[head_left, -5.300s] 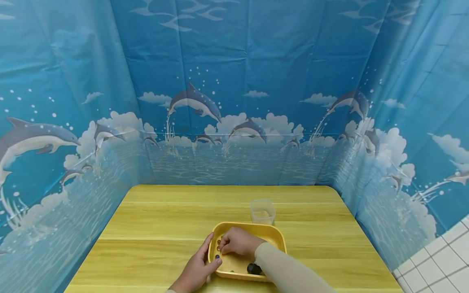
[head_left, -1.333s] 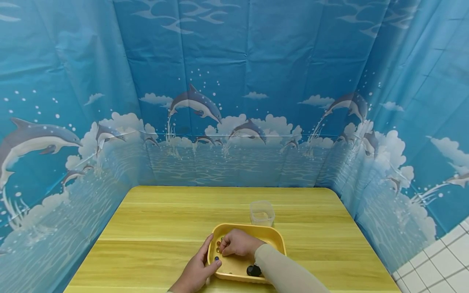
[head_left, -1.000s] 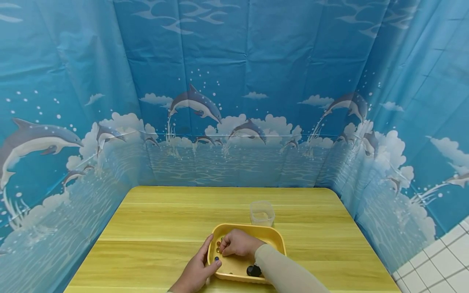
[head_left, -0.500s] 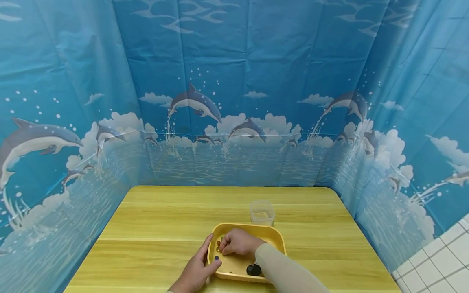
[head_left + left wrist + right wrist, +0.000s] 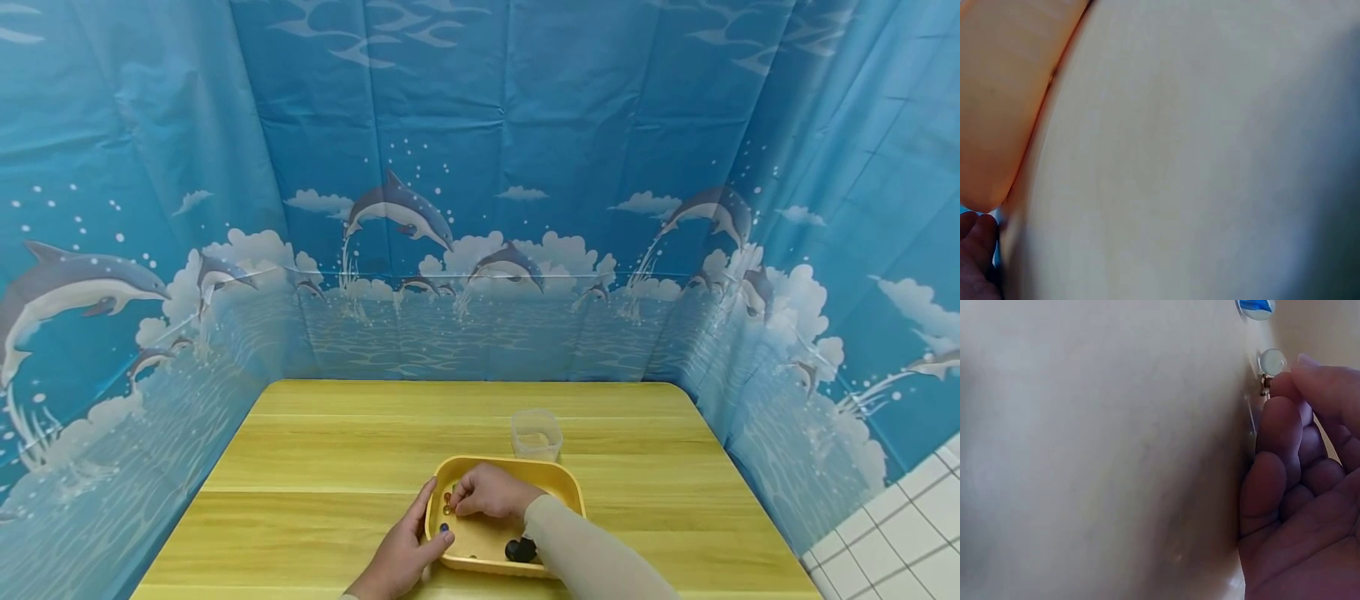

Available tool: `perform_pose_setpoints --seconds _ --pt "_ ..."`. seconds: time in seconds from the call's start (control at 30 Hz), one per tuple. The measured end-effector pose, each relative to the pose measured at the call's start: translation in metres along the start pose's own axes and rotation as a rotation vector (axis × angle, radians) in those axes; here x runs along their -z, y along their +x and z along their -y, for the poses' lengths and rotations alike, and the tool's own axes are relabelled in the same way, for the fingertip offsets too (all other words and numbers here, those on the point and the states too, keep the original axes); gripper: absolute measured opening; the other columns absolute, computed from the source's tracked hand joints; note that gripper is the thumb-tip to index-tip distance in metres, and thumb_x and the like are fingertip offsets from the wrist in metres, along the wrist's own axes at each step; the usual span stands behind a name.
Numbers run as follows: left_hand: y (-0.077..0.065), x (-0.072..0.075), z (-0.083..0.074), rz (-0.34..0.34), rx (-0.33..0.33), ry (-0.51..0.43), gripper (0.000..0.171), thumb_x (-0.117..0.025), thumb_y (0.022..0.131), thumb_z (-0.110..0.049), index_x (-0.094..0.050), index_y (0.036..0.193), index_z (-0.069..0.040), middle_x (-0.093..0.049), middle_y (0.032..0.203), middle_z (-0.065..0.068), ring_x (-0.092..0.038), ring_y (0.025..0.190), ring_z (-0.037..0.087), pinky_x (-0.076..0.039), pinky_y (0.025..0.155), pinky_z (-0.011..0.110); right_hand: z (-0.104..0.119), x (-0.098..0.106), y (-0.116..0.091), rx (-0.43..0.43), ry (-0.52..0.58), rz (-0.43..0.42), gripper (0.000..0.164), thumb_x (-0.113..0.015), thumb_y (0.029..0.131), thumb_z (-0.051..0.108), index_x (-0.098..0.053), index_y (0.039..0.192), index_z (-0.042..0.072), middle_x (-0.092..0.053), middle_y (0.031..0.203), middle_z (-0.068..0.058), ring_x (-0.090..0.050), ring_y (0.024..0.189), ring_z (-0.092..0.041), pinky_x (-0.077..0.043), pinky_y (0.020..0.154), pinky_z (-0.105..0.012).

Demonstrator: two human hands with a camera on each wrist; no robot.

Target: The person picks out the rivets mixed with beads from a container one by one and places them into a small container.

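A yellow plastic tray (image 5: 480,563) stands at the table's near side. My left hand (image 5: 399,554) grips its left end, fingers along the outer wall, thumb over the front-left rim. Inside the tray, my right hand (image 5: 489,492) has curled fingers, with thumb and index tip together right beside the marbles. No marble shows between them. Two amber-looking marbles (image 5: 447,510) sit at those fingertips, a blue marble (image 5: 445,527) nearer the left thumb. Up close in the right wrist view, a clear marble (image 5: 1273,362) is at the fingertips and a blue-swirled marble (image 5: 1256,306) lies beyond.
Behind the tray stands a clear plastic container (image 5: 537,435). A black rounded object (image 5: 521,550) shows below the right sleeve (image 5: 585,546), at the tray's front side. The wood-patterned table (image 5: 337,467) is enclosed by dolphin-printed curtains (image 5: 480,333).
My right hand has shifted slightly away from the tray's front over the last half second, fingers still curled by the marbles. The left hand has kept its grip on the tray.
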State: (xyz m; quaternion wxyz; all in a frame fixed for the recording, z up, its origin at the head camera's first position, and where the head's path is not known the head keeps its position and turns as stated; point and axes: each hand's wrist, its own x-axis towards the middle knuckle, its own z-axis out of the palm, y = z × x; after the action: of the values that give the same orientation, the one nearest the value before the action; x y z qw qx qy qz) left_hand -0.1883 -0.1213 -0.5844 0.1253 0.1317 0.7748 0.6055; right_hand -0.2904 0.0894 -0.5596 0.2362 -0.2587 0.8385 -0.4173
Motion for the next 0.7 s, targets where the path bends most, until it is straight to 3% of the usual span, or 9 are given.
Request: perform_pose_setpoints --seconds 0.17,0.4,0.7 --pt "0.0 0.001 0.0 0.013 -0.006 -0.012 0.086 -0.062 0.108 -0.03 -0.005 0.172 -0.022 -0.035 0.166 0.03 -0.058 0.139 0.035 -0.056 0.104 0.029 0.0 0.005 -0.001 -0.006 0.018 -0.005 0.008 -0.078 0.092 0.005 -0.083 0.093 0.011 -0.077 0.085 0.006 -0.062 0.073 -0.007 -0.051 0.067 -0.02" --pt "0.0 0.003 0.001 0.023 -0.005 -0.037 0.097 -0.072 0.102 -0.028 -0.005 0.172 -0.021 -0.036 0.167 0.027 -0.052 0.144 0.037 -0.046 0.102 0.012 -0.001 0.016 -0.005 0.004 0.08 -0.034 0.006 -0.077 0.093 0.009 -0.083 0.096 0.01 -0.078 0.09 0.0 -0.065 0.079 -0.013 -0.055 0.071 -0.027" --pt "0.002 0.003 0.003 0.004 -0.003 -0.045 0.104 -0.079 0.097 -0.027 -0.007 0.172 -0.022 -0.034 0.168 0.027 -0.053 0.143 0.036 -0.046 0.098 0.009 0.009 0.037 -0.015 0.005 0.007 -0.079 0.011 -0.075 0.097 0.016 -0.082 0.104 0.012 -0.077 0.099 0.005 -0.066 0.087 -0.013 -0.056 0.078 -0.032"
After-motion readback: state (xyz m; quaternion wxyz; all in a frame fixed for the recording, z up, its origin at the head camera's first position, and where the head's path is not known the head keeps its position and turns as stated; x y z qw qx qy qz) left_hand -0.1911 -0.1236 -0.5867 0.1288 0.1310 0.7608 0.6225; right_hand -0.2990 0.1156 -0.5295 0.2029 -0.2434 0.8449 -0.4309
